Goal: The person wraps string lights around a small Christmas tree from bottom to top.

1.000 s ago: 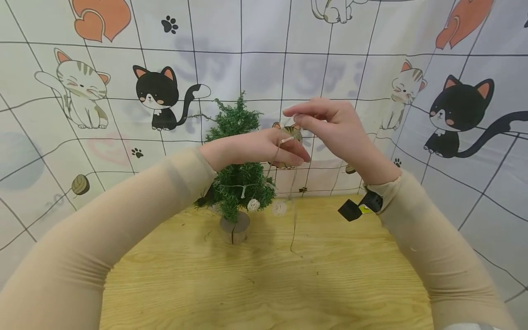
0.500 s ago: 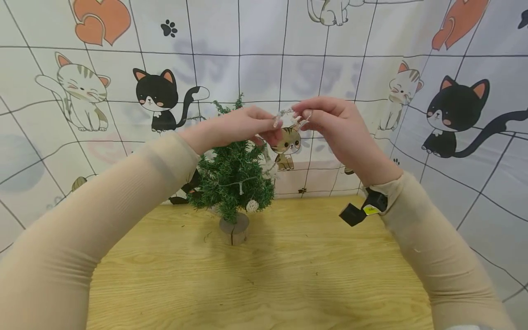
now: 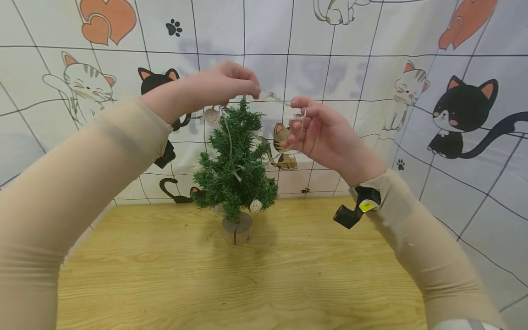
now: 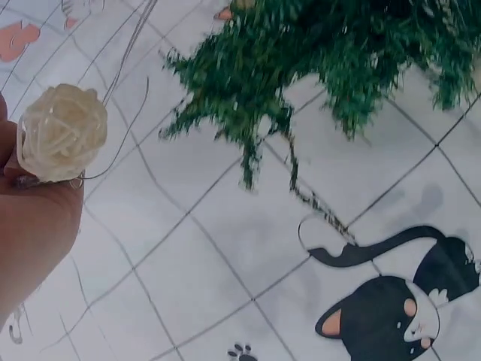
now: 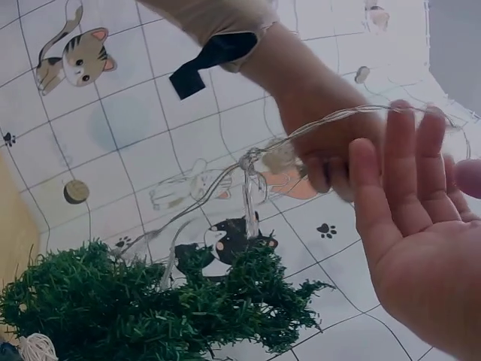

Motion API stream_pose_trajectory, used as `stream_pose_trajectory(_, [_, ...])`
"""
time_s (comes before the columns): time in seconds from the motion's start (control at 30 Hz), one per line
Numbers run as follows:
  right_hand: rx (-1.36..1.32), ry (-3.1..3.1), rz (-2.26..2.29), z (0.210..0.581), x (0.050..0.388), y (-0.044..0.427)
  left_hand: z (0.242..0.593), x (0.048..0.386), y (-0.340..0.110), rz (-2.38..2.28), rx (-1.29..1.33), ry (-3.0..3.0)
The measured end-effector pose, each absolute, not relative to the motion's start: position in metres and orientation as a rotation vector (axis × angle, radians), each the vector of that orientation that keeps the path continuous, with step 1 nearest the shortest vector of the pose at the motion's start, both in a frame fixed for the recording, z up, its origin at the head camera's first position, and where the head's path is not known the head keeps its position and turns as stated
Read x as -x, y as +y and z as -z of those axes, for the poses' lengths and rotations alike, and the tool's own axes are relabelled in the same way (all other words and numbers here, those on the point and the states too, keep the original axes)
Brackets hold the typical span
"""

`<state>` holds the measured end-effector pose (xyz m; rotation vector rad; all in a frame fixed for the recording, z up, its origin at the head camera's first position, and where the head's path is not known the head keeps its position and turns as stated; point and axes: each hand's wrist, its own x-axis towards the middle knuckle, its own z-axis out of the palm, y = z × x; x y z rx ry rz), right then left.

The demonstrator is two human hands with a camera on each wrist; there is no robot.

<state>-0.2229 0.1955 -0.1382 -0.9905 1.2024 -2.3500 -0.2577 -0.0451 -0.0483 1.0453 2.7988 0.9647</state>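
My left hand (image 3: pixel 227 82) is raised over the top of a small artificial Christmas tree (image 3: pixel 237 165) and pinches the thin clear wire of the string lights (image 3: pixel 272 95). Beside its fingers hangs a white woven ball (image 4: pixel 64 131), part of the string. To the right of the treetop, my right hand (image 3: pixel 319 128) faces palm inward, its fingers spread and fairly straight. The wire runs across these fingers (image 5: pixel 402 165) in the right wrist view, with a small clear bulb close to them in the head view. The left fingertips are partly hidden.
The tree's round wooden base (image 3: pixel 237 228) stands on a wood-grain table (image 3: pixel 288 279). Another woven ball (image 3: pixel 256 205) sits low on the branches. Behind hangs a cat-patterned cloth (image 3: pixel 338 78). A black strap device (image 3: pixel 358 208) is on my right wrist.
My left hand has moved up and left, over the treetop, drawing the wire along. The right hand has turned and its fingers have spread. A woven ball now shows left of the treetop.
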Motion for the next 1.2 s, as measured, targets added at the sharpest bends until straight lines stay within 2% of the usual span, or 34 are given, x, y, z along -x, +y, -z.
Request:
stream_pose_trajectory(0.13, [0.873, 1.213, 2.400, 0.139, 0.226, 0.193, 0.037, 0.250, -0.059, -1.000, -1.019, 2.862])
stream_pose_trajectory(0.23, [0.929, 1.424, 2.331, 0.141, 0.231, 0.192, 0.032, 0.247, -0.066, -1.031, -1.013, 2.899])
stream_pose_trajectory(0.4, [1.108, 1.962, 1.962, 0.151, 0.237, 0.195, 0.029, 0.244, -0.073, -1.084, -1.049, 2.918])
stream_pose_trajectory(0.6, [0.980, 2.421, 1.535, 0.162, 0.241, 0.190, 0.031, 0.245, -0.079, -1.063, -1.078, 2.944])
stream_pose_trajectory(0.73, [0.938, 2.467, 1.419, 0.171, 0.245, 0.186, 0.031, 0.244, -0.083, -1.175, -1.043, 2.981])
stream_pose_trajectory(0.97, [1.028, 2.511, 1.173, 0.193, 0.256, 0.183, 0.021, 0.240, -0.097, -1.429, -1.027, 3.004])
stream_pose_trajectory(1.2, [0.900, 2.517, 1.196, 0.216, 0.264, 0.176, 0.016, 0.238, -0.109, -1.594, -0.962, 2.966])
